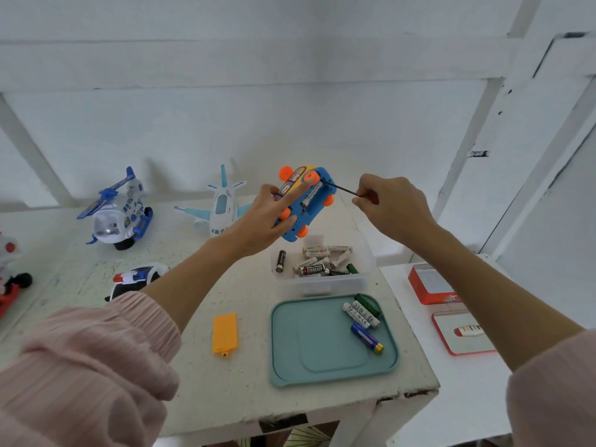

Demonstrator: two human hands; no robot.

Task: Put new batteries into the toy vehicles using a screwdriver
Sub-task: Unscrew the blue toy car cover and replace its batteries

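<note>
My left hand (269,212) grips a blue toy bus (306,204) with orange wheels, held above the table with its underside turned toward me. Its battery bay is open and a white battery shows inside. My right hand (387,204) pinches a thin black screwdriver (343,189) whose tip reaches the bus's far end. An orange battery cover (224,333) lies on the table. A clear box (325,282) below the bus holds several batteries. A teal tray (322,350) carries several more batteries at its right side.
A blue-white toy helicopter (119,214) and a white toy plane (222,204) stand at the back. A police car (135,279) sits partly behind my left forearm; a red-white toy (9,269) is at the far left. A red box (432,283) and red tin (464,333) lie on the right table.
</note>
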